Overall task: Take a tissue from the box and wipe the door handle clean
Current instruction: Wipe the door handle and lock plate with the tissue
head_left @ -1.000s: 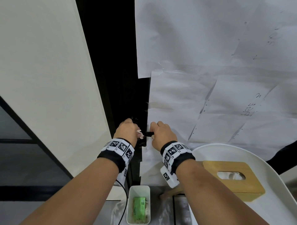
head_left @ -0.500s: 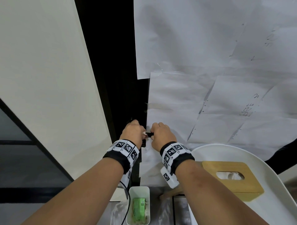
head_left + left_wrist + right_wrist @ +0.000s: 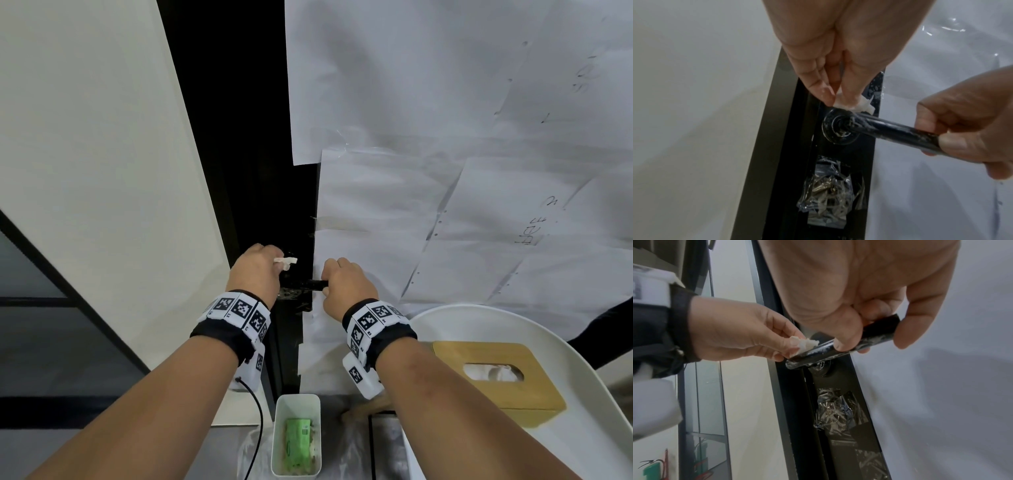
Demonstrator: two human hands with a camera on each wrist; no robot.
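Pinching the tissue (image 3: 846,104), the left hand (image 3: 255,270) has moved back from the right hand (image 3: 346,286) to the handle (image 3: 888,129) base. Right fingers curl round the handle's far end. White smears remain, so wiping isn't done.
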